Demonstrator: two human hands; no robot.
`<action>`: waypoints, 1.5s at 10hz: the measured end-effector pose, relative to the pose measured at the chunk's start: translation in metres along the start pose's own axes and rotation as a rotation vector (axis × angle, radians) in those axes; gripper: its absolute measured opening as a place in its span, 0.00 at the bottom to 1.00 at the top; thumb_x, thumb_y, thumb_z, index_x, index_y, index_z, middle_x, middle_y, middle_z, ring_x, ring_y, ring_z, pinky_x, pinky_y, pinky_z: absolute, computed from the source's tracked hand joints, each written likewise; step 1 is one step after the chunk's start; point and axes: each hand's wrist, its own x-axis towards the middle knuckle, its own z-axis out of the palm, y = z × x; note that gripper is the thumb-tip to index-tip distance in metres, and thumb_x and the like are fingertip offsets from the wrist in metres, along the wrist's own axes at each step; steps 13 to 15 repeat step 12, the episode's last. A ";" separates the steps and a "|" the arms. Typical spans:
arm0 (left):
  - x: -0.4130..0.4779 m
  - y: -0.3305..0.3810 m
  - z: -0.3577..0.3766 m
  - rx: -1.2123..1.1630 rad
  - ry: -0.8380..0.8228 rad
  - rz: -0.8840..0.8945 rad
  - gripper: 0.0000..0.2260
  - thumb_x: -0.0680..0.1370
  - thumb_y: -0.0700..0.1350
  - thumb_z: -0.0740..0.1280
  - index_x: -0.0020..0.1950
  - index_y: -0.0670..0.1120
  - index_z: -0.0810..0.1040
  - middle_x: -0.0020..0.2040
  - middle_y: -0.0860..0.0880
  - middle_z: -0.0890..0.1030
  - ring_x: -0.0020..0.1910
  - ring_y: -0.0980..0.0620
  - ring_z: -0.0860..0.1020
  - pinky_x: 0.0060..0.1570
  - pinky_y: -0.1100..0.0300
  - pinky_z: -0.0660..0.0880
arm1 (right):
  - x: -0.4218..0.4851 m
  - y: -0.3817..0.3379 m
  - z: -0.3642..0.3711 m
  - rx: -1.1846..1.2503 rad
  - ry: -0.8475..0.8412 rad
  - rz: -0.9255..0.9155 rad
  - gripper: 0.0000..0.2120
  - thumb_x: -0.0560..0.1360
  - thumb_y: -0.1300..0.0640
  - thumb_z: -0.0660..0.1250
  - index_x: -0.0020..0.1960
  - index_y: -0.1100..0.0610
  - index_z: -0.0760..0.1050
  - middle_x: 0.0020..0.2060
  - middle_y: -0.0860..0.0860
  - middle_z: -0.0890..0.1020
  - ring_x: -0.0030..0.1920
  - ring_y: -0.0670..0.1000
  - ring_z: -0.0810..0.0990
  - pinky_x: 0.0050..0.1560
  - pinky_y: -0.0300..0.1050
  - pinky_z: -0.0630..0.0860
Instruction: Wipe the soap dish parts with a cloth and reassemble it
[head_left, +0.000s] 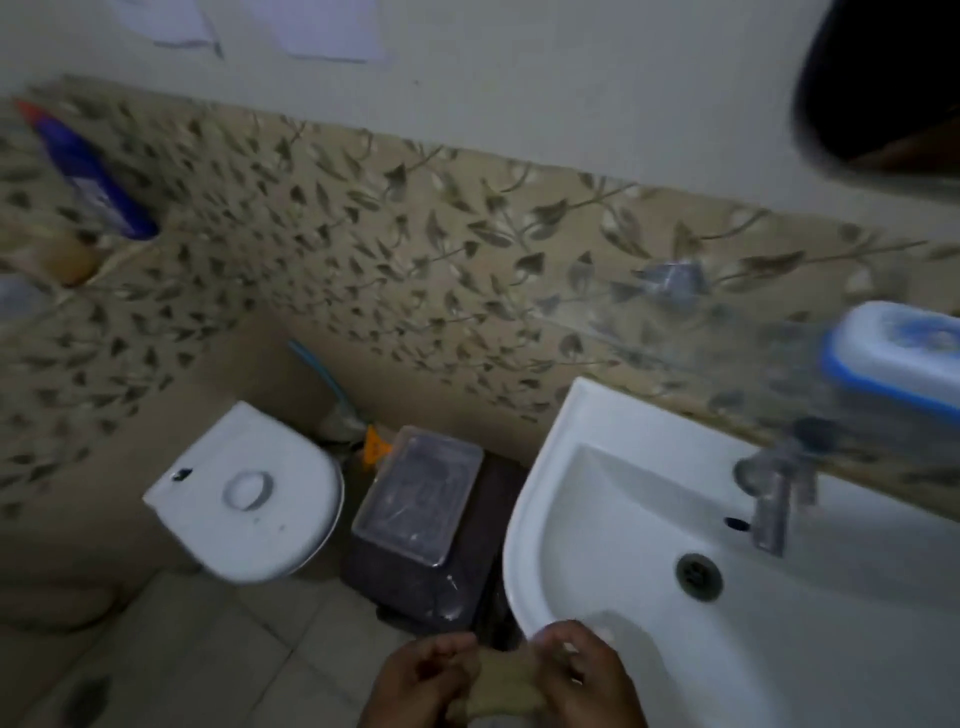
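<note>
Left hand (421, 680) and right hand (576, 675) pinch the limp cloth (501, 686) between them, and we judge the soap dish (898, 358), well apart on the shelf (727, 338), light, stiff, slick plastic, best gripped across its long sides.

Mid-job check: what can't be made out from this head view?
1. soap dish: head view, cut by the right edge and motion-blurred; contents unclear.
2. cloth: head view, largely covered by the left hand and right hand holding it; bottom edge crops it.
3. blue bottle, upper left: head view, blur makes its label unreadable.
</note>
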 end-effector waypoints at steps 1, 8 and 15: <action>0.031 0.005 -0.054 0.007 0.044 0.073 0.18 0.60 0.43 0.76 0.49 0.46 0.87 0.45 0.40 0.87 0.48 0.44 0.85 0.45 0.59 0.81 | 0.042 -0.024 0.054 -0.039 -0.047 0.038 0.25 0.71 0.63 0.78 0.35 0.30 0.84 0.42 0.37 0.90 0.45 0.39 0.88 0.53 0.37 0.83; 0.430 0.023 -0.172 0.897 -0.005 0.613 0.25 0.74 0.49 0.57 0.70 0.44 0.74 0.60 0.43 0.75 0.54 0.44 0.78 0.55 0.57 0.74 | 0.399 0.004 0.247 -0.221 -0.060 -0.029 0.26 0.82 0.75 0.58 0.78 0.60 0.69 0.76 0.61 0.74 0.73 0.55 0.74 0.65 0.32 0.64; 0.377 0.055 -0.146 1.419 0.150 0.537 0.35 0.73 0.55 0.49 0.75 0.38 0.66 0.74 0.36 0.69 0.68 0.34 0.72 0.66 0.45 0.72 | 0.326 -0.072 0.210 -0.787 0.141 -0.357 0.24 0.75 0.54 0.70 0.70 0.61 0.80 0.72 0.58 0.78 0.70 0.68 0.79 0.67 0.58 0.81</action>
